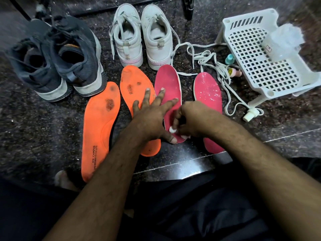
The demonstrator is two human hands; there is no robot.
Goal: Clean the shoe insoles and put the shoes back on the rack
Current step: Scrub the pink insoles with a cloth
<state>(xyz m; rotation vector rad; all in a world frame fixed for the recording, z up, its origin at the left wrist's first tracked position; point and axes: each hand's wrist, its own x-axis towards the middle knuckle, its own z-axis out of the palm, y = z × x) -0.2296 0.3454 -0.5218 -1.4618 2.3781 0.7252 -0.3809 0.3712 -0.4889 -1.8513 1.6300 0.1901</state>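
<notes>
Pressing left hand (150, 113) on pink insole (168, 87), right hand (188, 122) pinching swab (172, 130)

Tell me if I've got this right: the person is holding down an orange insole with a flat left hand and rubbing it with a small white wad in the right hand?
Not quite. In the head view, the insole under the flat left hand and being rubbed is the pink insole, not an orange one. The rest holds: the right hand pinches a small white wad against it.
</notes>
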